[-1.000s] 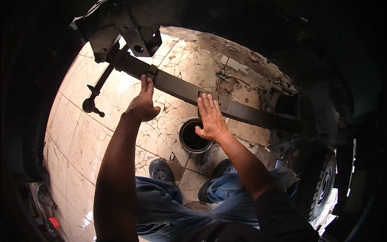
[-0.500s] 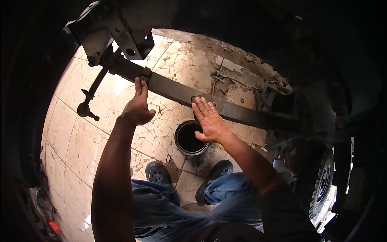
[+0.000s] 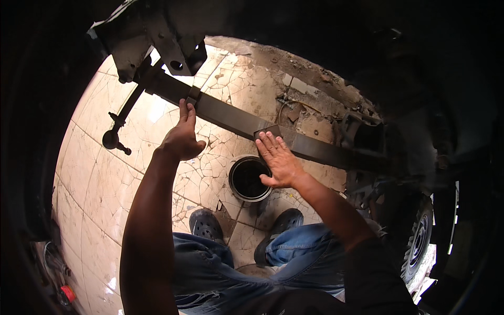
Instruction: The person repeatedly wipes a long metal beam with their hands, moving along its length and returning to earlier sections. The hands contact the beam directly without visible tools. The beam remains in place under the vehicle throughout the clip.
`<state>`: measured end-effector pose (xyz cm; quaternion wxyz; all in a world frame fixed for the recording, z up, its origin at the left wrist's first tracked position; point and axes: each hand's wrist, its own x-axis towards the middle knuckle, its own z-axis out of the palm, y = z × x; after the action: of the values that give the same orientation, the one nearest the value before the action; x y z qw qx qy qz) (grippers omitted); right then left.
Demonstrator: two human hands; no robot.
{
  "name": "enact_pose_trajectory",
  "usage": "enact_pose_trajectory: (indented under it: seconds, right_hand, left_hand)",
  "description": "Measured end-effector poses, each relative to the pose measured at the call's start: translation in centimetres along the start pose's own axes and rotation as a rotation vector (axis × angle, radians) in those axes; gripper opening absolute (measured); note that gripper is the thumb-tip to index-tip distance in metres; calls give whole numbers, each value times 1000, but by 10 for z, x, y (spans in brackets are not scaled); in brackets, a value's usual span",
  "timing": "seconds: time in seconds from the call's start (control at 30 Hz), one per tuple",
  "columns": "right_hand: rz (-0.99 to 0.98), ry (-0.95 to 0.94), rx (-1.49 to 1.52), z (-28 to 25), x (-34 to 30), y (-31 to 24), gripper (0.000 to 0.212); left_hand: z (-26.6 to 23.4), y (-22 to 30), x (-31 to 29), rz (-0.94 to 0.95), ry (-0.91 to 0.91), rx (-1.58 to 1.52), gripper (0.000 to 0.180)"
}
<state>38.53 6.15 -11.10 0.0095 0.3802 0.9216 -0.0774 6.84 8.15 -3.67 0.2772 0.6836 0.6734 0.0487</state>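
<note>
A long dark flat metal bar (image 3: 226, 113) runs slantwise in front of me, from upper left to right. My left hand (image 3: 184, 135) is open, its extended fingertips at the small block (image 3: 193, 95) on the bar's left part. Over the bar's middle, my right hand (image 3: 279, 161) lies open with fingers straight, its fingertips against a dark flat plate (image 3: 269, 129) at the bar. The hand hides most of that plate. Below the right hand, a round dark container with a pale rim (image 3: 231, 185) stands on the floor.
Dark bracket plates (image 3: 170, 44) hang at upper left, above a rod with a ball-shaped end (image 3: 110, 139). Cracked tiles (image 3: 100, 194) cover the floor, with broken rubble (image 3: 302, 86) behind the bar. A tyre (image 3: 418, 239) stands at right; a red object (image 3: 68, 295) lies lower left.
The view has shifted slightly. My right hand has slid a little down and to the right, and the plate under its fingertips sits at a slightly different angle. The left hand stays by the block.
</note>
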Motion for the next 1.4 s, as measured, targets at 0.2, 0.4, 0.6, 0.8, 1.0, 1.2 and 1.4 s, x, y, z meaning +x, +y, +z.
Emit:
enact_pose_trajectory:
  seconds: [0.2,0.4,0.6,0.8,1.0,1.2,1.4]
  right_hand:
    - [-38,71,68,-3,1,1,104]
    - [-32,8,34,-5,-27,12,102]
    - [83,125,111,2,5,-16,101]
    - [115,116,42,7,-37,-1,99]
    - [433,171,-66,19,-12,-37,99]
    - [415,222,71,18,-18,-21,97]
    - [467,290,94,17,-36,7,95]
  left_hand:
    - [-3,-4,-1,-3,-5,-4,107]
    - [-5,3,-1,-7,-1,26,107]
    - [-5,3,-1,14,19,43,107]
    - [-9,-2,-5,1,0,-6,106]
    - [-15,16,-7,-49,-30,27,103]
    - [-14,5,-6,-18,-8,8,103]
    - [-12,7,-5,-30,-5,-9,104]
